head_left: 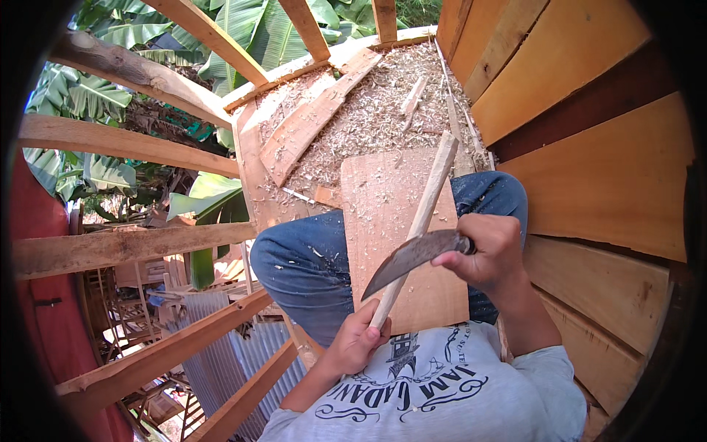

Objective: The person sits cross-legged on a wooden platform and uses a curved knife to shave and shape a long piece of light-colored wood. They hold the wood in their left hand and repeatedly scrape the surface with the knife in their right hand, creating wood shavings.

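Note:
My left hand (360,337) is closed round the lower end of a pale wooden stick (436,184), which slants up and away to the right. In my right hand (487,252) is the dark handle of a broad, curved knife (412,259). Its blade crosses over the stick a little above my left hand, with the tip pointing down and left. Whether the edge bites into the wood, I cannot tell. A flat wooden board (368,191) lies across my lap between my knees, under the stick, with a few shavings on it.
Wood shavings (375,96) cover the floor ahead, with a loose plank (317,118) on them. A plank wall (589,177) stands close on my right. Spaced wooden rails (132,247) run along the left, with banana leaves (258,44) and corrugated sheets (213,346) beyond them.

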Tool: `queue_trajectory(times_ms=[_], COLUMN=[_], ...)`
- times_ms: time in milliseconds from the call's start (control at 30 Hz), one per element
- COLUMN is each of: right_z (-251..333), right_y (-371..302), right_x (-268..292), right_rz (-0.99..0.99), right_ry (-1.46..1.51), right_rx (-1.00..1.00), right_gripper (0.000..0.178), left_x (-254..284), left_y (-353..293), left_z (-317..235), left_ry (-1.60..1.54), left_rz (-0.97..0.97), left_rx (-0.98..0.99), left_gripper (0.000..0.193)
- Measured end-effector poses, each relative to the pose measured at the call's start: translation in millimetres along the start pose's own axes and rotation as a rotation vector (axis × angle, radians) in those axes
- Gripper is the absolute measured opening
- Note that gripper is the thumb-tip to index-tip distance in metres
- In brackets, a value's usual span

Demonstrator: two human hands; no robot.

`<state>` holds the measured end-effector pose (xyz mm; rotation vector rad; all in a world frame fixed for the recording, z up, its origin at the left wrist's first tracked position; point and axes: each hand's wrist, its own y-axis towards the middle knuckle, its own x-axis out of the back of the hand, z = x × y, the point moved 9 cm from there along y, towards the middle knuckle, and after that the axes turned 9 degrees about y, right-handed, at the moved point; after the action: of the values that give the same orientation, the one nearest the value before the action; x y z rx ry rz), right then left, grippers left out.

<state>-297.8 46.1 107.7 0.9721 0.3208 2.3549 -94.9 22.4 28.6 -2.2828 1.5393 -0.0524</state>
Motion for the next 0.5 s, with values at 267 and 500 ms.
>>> queue_trajectory(times_ms=[267,500], right_z=[-10.0,-37.6], right_y=[4.8,13.0], right_x=[-6.4,-3.9], right_rz=[-0.005,0.003], right_ry=[-0.076,-0.07], right_rx=[-0.04,-0.144], right_gripper=[0.064,0.06], left_x=[0.3,7.4], left_y=[-1.9,6.6], left_z=[9.7,4.0], left_ry=[-0.034,0.041], left_rz=[0.006,-0.128], left_rx=[0.063,0.101], left_gripper=[0.058,0.051])
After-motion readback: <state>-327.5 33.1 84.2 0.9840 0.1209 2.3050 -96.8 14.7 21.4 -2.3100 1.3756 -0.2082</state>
